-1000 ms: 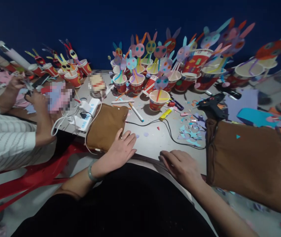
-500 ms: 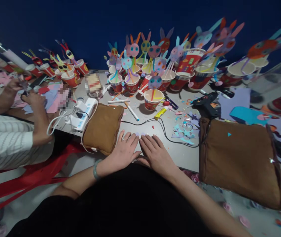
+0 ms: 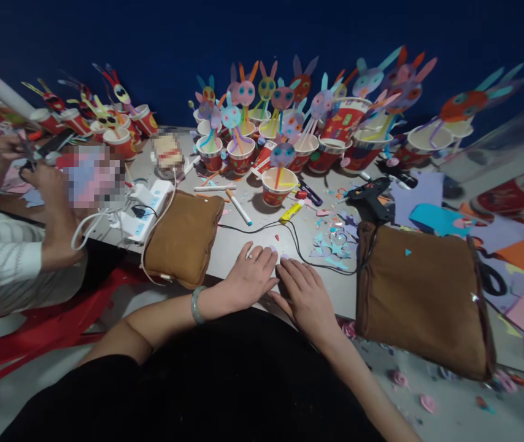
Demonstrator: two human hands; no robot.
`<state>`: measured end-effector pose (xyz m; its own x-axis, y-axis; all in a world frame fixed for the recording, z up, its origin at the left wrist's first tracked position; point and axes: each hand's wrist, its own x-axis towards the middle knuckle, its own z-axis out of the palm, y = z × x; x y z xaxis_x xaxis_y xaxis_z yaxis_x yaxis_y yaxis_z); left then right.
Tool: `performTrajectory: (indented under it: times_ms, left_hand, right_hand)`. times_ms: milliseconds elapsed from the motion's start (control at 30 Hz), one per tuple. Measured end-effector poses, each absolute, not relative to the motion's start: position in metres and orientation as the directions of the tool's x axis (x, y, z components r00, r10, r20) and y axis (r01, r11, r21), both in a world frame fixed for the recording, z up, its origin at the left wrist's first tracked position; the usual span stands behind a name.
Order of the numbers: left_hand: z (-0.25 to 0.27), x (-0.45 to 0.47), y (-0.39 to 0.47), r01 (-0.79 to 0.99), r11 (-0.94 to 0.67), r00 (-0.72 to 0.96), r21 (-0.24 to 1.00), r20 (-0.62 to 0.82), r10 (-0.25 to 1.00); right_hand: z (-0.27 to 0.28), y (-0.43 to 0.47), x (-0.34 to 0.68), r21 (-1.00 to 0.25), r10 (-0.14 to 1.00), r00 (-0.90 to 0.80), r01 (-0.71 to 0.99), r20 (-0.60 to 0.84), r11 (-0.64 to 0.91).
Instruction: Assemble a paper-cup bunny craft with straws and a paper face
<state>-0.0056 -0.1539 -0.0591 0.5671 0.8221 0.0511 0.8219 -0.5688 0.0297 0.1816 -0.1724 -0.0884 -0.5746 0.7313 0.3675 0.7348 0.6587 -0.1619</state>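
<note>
My left hand (image 3: 253, 276) lies palm down at the table's near edge, fingers stretched out. Beside it, my right hand (image 3: 305, 294) rests flat too, its fingers pointing forward. The two sets of fingertips are close together with a narrow gap between them. Small bits of lilac paper (image 3: 285, 256) peek out at the fingertips; most of what lies under the fingers is hidden. Just beyond stands a red paper cup (image 3: 278, 191) bearing a blue paper rabbit head (image 3: 283, 155) on straws. A yellow cutter (image 3: 292, 212) and an orange-and-white marker (image 3: 238, 207) lie nearby.
Brown cushions (image 3: 183, 239) (image 3: 423, 301) flank my hands. A black cable (image 3: 253, 231) crosses the table. At right are a glue gun (image 3: 369, 197) and coloured paper. Several rabbit cups line the back. A power strip (image 3: 151, 212) lies left, near a co-worker's hands holding scissors (image 3: 27, 164).
The view has shifted, so the table's things sit further left. My hands appear slightly further right and remain flat, with a slightly wider gap between their fingertips.
</note>
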Motion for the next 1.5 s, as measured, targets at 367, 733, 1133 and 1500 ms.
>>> performTrajectory:
  times_ms: [367, 733, 1133, 1500]
  left_hand:
    - [-0.073, -0.009, -0.161, 0.811, -0.581, 0.561, 0.072, 0.184, 0.807]
    - [-0.074, -0.007, -0.16, 0.802, -0.595, 0.578, 0.055, 0.183, 0.795]
    - [-0.071, -0.007, -0.159, 0.803, -0.594, 0.584, 0.057, 0.127, 0.802]
    - [-0.072, -0.009, -0.161, 0.799, -0.599, 0.59, 0.048, 0.129, 0.797]
  right_hand:
    - [-0.078, -0.165, 0.187, -0.235, 0.71, -0.625, 0.674, 0.325, 0.701]
    - [-0.073, -0.163, 0.194, -0.3, 0.687, -0.664, 0.619, 0.294, 0.726]
    - [-0.078, -0.154, 0.204, -0.321, 0.675, -0.644, 0.594, 0.36, 0.738]
    - [-0.073, -0.151, 0.201, -0.282, 0.666, -0.656, 0.604, 0.356, 0.746]
